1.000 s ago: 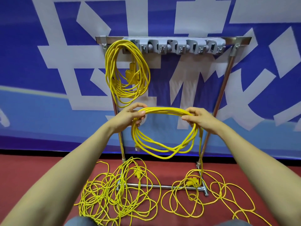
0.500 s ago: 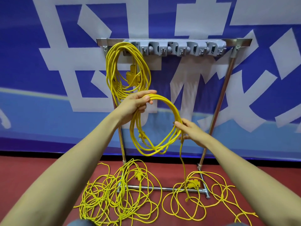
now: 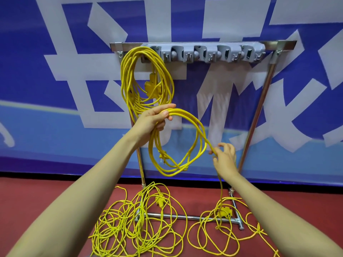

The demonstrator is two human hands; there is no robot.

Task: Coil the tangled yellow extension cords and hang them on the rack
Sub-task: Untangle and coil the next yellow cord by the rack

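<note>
Both forearms extended forward, left hand (image 3: 155,118) raised and gripping, right hand (image 3: 223,158) lower, pinching

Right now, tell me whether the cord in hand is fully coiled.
Not fully. The left hand holds the coil, but its tail runs from the right hand to the floor.

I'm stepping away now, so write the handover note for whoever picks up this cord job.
Left hand: shut on the half-made coil, held up before the rack.
Right hand: fingertips pinching the coil's trailing strand, which runs to the floor.
Done: one coil hangs on the rack's leftmost hook.
Left: finish and hang this coil; then coil and hang the tangled pile on the floor at the left.
</note>
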